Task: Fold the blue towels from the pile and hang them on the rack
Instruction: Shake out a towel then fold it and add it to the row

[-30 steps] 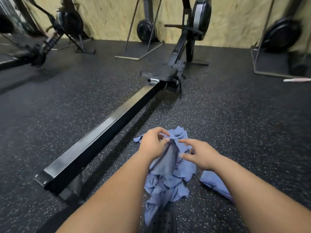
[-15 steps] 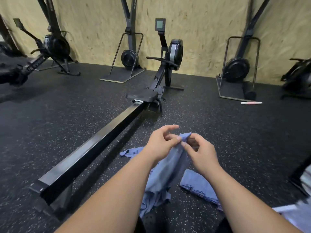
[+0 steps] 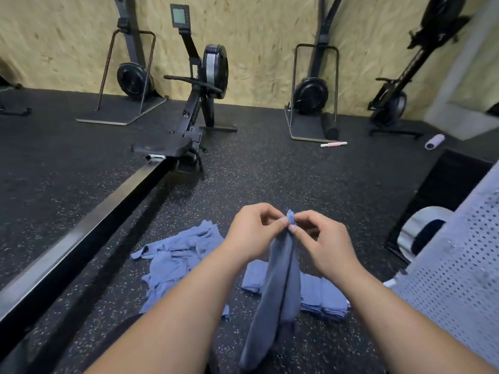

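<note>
1. Scanning from the left, I see the rowing machine rail [image 3: 94,225], with the loose pile [image 3: 178,263] of blue towels crumpled on the floor beside it.
2. My left hand [image 3: 253,233] pinches the top corner of one hanging towel [image 3: 280,287].
3. My right hand [image 3: 321,244] pinches that same corner.
4. The folded towels [image 3: 321,295] lie stacked on the floor behind.

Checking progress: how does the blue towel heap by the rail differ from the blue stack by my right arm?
The heap is crumpled and sprawled; the stack is folded flat, edges aligned. The heap lies left of the held towel, the stack right, partly behind it. Both are blue, on the floor.
</note>
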